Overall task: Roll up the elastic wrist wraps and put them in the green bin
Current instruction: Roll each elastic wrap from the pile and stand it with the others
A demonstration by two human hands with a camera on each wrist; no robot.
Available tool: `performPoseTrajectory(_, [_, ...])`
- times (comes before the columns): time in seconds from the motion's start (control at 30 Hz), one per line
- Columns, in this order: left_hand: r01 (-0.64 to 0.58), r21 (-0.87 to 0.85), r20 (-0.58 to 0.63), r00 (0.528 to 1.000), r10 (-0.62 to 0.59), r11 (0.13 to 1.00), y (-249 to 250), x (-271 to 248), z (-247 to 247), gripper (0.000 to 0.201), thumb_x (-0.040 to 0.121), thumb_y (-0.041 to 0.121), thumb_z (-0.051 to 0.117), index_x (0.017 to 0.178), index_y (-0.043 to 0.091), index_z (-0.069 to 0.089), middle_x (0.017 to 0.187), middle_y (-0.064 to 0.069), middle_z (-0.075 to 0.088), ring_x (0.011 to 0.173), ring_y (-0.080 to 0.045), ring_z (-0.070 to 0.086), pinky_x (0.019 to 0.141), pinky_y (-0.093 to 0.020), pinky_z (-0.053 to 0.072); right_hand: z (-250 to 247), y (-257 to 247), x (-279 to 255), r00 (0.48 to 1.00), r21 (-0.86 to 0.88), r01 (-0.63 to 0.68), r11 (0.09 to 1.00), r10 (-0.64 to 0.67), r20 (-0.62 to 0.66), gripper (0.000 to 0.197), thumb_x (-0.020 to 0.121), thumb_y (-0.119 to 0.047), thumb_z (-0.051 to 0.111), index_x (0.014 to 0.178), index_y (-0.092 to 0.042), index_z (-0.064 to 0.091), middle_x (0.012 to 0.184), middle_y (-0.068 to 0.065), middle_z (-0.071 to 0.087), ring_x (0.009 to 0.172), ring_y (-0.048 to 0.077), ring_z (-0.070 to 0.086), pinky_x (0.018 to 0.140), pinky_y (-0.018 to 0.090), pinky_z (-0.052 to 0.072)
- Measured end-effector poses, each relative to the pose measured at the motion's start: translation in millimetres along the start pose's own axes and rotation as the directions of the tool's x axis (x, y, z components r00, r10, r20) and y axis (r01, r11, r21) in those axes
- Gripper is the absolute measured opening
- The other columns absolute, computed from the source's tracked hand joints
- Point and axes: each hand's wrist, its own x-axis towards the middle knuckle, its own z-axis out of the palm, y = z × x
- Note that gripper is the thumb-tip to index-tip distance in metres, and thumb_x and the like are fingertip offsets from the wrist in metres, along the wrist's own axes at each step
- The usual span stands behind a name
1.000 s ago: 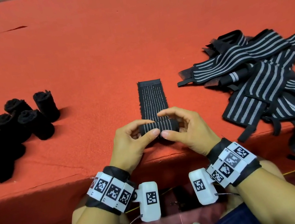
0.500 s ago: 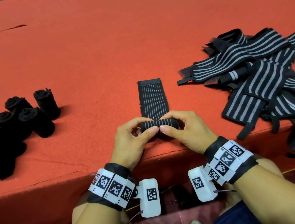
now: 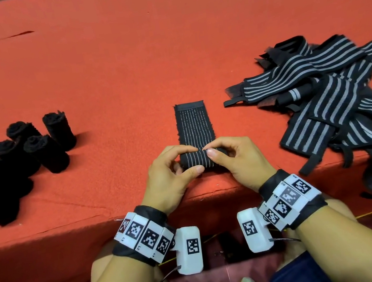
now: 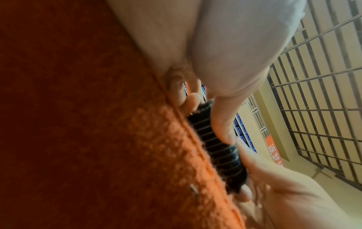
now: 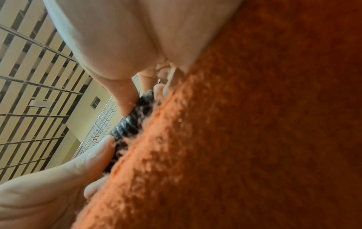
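Midway through rolling, both hands pinch the wrist wrap (image 3: 198,161): left hand (image 3: 172,180) and right hand (image 3: 238,164) curl round its rolled end, the flat tail lying beyond it. Next, I judge, roll onward evenly. No green bin is visible.
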Motion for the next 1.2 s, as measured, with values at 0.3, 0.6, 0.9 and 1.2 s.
performPoseTrajectory(0.3, [0.052, 0.047, -0.042, 0.998, -0.050, 0.998, -0.1, 2.5, 3.8, 0.010, 0.085, 0.037, 0.073, 0.095, 0.035, 0.074, 0.084, -0.002, 0.073, 0.070, -0.020, 0.059, 0.075, -0.040, 0.051, 0.6, -1.5, -1.0, 0.997, 0.034, 0.053, 0.998, -0.055, 0.053, 0.027, 0.076, -0.019, 0.078, 0.100, -0.031, 0.073, 0.111, -0.001, 0.061, 0.097, 0.024, 0.065, 0.082, 0.041, 0.053])
performPoseTrajectory(0.6, [-0.003, 0.044, -0.092, 0.996, 0.007, 0.999, -3.2, 1.2, 3.1, 0.028, 0.082, 0.026, 0.083, 0.106, 0.038, 0.073, 0.104, 0.009, 0.064, 0.058, -0.005, 0.042, 0.060, -0.020, 0.039, 1.3, -2.8, 0.5, 0.999, -0.109, -0.019, 0.994, 0.024, 0.039, 0.010, 0.092, -0.013, 0.072, 0.102, -0.014, 0.075, 0.057, -0.031, 0.058, 0.048, -0.002, 0.050, 0.054, 0.009, 0.035])
performPoseTrajectory(0.9, [0.070, 0.097, -0.050, 0.997, -0.066, 0.993, -3.3, 4.7, 3.4, 0.010, 0.090, 0.024, 0.075, 0.097, 0.031, 0.076, 0.081, 0.018, 0.072, 0.072, 0.002, 0.061, 0.074, -0.020, 0.046, 0.5, -3.5, -0.5, 0.991, -0.092, 0.012, 0.996, 0.001, 0.133, 0.036, 0.078, -0.010, 0.082, 0.112, -0.019, 0.072, 0.108, -0.008, 0.064, 0.097, 0.006, 0.066, 0.081, 0.026, 0.055])
performPoseTrajectory(1.2, [0.023, 0.139, -0.024, 1.000, -0.020, 0.990, -2.4, 2.8, 3.8, 0.027, 0.087, 0.026, 0.077, 0.106, 0.039, 0.064, 0.100, 0.017, 0.066, 0.067, 0.005, 0.051, 0.066, -0.014, 0.038, 1.2, -2.0, -0.7, 0.999, -0.066, -0.015, 0.998, 0.018, 0.043, 0.021, 0.085, -0.010, 0.079, 0.104, -0.016, 0.074, 0.080, -0.014, 0.066, 0.057, -0.005, 0.056, 0.061, 0.008, 0.040])
